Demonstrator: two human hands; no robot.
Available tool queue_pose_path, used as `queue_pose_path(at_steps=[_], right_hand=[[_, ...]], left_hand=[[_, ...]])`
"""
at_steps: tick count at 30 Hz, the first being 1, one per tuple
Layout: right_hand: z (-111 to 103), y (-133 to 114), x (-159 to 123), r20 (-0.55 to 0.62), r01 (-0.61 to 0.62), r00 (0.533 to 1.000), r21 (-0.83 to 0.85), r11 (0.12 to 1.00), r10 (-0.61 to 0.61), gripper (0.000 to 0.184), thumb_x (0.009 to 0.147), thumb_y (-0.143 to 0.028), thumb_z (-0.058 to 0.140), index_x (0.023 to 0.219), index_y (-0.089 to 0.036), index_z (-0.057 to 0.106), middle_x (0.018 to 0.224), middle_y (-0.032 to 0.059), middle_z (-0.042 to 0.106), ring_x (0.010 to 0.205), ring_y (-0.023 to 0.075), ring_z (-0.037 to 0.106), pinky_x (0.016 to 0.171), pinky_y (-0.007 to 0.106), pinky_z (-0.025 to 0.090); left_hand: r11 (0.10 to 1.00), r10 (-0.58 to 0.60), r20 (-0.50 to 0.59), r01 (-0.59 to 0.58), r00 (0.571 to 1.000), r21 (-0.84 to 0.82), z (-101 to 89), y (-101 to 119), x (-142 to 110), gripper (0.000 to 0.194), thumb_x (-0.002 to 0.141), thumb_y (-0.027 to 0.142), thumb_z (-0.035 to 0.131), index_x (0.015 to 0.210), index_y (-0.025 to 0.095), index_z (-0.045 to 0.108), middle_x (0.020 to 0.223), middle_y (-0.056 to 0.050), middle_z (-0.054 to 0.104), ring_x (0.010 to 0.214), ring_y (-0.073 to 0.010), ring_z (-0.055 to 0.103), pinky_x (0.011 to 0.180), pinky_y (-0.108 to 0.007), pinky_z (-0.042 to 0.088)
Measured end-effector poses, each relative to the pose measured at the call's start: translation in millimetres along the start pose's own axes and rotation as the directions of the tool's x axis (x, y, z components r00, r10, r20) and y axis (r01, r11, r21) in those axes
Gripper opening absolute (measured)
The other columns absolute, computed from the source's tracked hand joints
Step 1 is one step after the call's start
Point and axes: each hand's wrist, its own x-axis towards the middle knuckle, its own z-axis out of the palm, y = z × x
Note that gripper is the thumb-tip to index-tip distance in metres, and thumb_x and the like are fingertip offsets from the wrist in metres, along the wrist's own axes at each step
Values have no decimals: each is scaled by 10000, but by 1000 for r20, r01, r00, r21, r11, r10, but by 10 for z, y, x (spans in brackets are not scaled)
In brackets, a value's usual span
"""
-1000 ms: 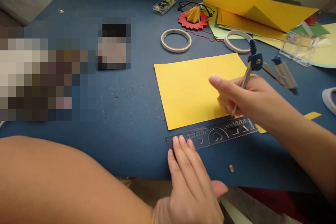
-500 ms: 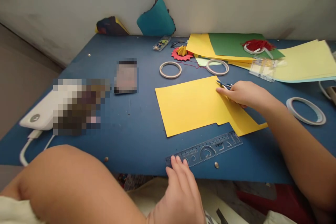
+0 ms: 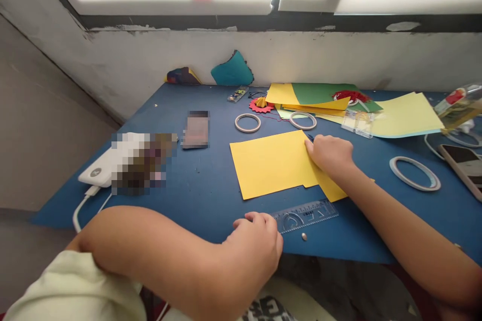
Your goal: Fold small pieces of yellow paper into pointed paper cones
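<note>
At the table's front edge, my left hand [image 3: 256, 241] has its fingers curled over the left end of a clear plastic ruler [image 3: 307, 215]. That end of the ruler is hidden under the hand. My right hand [image 3: 331, 155] is closed at the right side of a yellow paper sheet [image 3: 267, 168], its thumb on the paper. Only the dark blue tip of a pair of scissors [image 3: 311, 137] shows beyond the fingers; the rest is covered by the hand. A notch breaks the sheet's lower edge, and a second yellow piece lies under my right wrist.
Two tape rolls, one on the left [image 3: 247, 123] and one on the right [image 3: 303, 120], lie behind the sheet; a wider roll [image 3: 414, 174] lies right. Coloured papers [image 3: 324, 93] and a red paper flower [image 3: 261, 105] sit at the back. A white power bank [image 3: 100, 173] is left, a phone [image 3: 465, 165] far right.
The view has tilted up, showing the window. My left hand's fingers have gone from stretched out to curled over the ruler's end. My right hand now covers more of the scissors.
</note>
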Motion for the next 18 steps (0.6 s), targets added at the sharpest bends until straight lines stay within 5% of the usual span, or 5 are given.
queue_pose_path(at_steps=[6, 10, 12, 18], right_hand=[[78, -40, 19, -76, 8, 997, 17, 1000, -6, 372, 930, -319, 337, 904, -58, 600, 819, 187, 652, 782, 270, 657, 592, 289, 413], [104, -62, 26, -83, 11, 996, 22, 1000, -9, 366, 928, -294, 319, 879, -47, 585, 736, 185, 638, 709, 288, 657, 559, 302, 388], [111, -74, 20, -85, 15, 996, 22, 1000, -13, 374, 931, -291, 301, 866, -46, 577, 698, 180, 627, 682, 302, 654, 545, 310, 374], [66, -71, -31, -82, 23, 996, 7, 1000, -23, 357, 925, -295, 293, 857, -70, 561, 654, 177, 610, 652, 306, 645, 500, 302, 334]], left_hand=[[999, -51, -98, 52, 994, 13, 100, -42, 4, 372, 695, 139, 661, 1065, 128, 630, 920, -164, 648, 728, -235, 641, 498, -292, 524], [933, -281, -146, 305, 949, 191, 132, 104, 109, 354, 794, 183, 532, 1114, 53, 612, 817, -204, 689, 734, -293, 681, 599, -397, 567], [905, -309, -221, 357, 925, 229, 173, 193, 167, 312, 804, 203, 493, 982, 15, 668, 823, -239, 695, 747, -326, 689, 620, -437, 574], [917, -361, -244, 390, 900, 81, 180, 199, 215, 322, 731, 237, 568, 909, 20, 725, 889, -260, 696, 825, -391, 678, 676, -521, 566]])
